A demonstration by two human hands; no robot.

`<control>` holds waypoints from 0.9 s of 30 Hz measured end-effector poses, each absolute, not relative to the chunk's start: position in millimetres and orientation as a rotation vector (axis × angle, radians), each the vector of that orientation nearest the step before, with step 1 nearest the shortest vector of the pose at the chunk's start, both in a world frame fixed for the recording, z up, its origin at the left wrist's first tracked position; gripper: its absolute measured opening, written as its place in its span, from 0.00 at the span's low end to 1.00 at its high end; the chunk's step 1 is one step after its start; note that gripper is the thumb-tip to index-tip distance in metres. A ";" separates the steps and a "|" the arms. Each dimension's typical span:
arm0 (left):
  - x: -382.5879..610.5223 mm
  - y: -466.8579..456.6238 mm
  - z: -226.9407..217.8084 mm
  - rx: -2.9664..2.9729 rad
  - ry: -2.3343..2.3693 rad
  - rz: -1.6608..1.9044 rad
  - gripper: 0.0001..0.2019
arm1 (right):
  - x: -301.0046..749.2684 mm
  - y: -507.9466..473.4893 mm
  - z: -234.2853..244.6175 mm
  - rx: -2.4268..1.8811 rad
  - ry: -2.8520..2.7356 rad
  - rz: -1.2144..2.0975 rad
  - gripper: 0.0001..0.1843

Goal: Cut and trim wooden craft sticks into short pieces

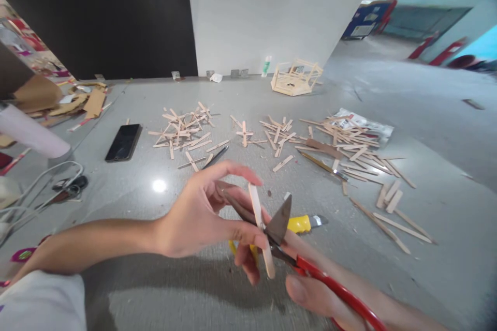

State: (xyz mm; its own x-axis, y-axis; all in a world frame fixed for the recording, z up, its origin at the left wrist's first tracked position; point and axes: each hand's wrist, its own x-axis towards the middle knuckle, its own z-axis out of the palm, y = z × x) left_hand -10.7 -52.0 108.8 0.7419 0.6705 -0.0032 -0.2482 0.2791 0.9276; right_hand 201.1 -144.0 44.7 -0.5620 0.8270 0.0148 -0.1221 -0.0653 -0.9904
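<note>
My left hand (pixel 198 212) pinches a wooden craft stick (pixel 267 262), which slants upright in front of me. My right hand (pixel 320 297) is closed round the red handles of a pair of scissors (pixel 330 284). Their dark blades (pixel 280 222) stand apart, with the stick between them near its middle. Beneath the hands lies a yellow utility knife (pixel 301 224), partly covered by my fingers.
Piles of craft sticks (pixel 182 126) spread across the grey floor, with a brown-handled tool (pixel 322 147) among those at right. A phone (pixel 123 143) lies left. A hexagonal stick frame (pixel 297 80) and a small tube (pixel 266 66) stand by the back panel. Cables (pixel 70 165) lie at far left.
</note>
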 end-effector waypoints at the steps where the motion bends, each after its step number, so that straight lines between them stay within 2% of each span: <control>1: -10.3 -52.3 108.9 1.123 0.428 0.641 0.26 | 200.8 -143.7 47.9 -0.780 -1.493 1.719 0.23; 7: -8.9 -50.3 105.9 1.170 0.460 0.615 0.27 | 198.6 -140.4 60.7 -0.723 -1.487 1.829 0.28; 13: -8.5 -48.7 104.4 1.165 0.468 0.580 0.28 | 200.2 -141.2 56.8 -0.746 -1.429 1.847 0.28; 22: -10.4 -44.9 108.8 1.124 0.534 0.440 0.33 | 202.4 -131.1 70.2 -0.775 -1.547 1.840 0.36; 27: -9.5 -43.9 103.0 1.071 0.466 0.448 0.32 | 197.4 -133.5 67.7 -0.772 -1.481 1.821 0.33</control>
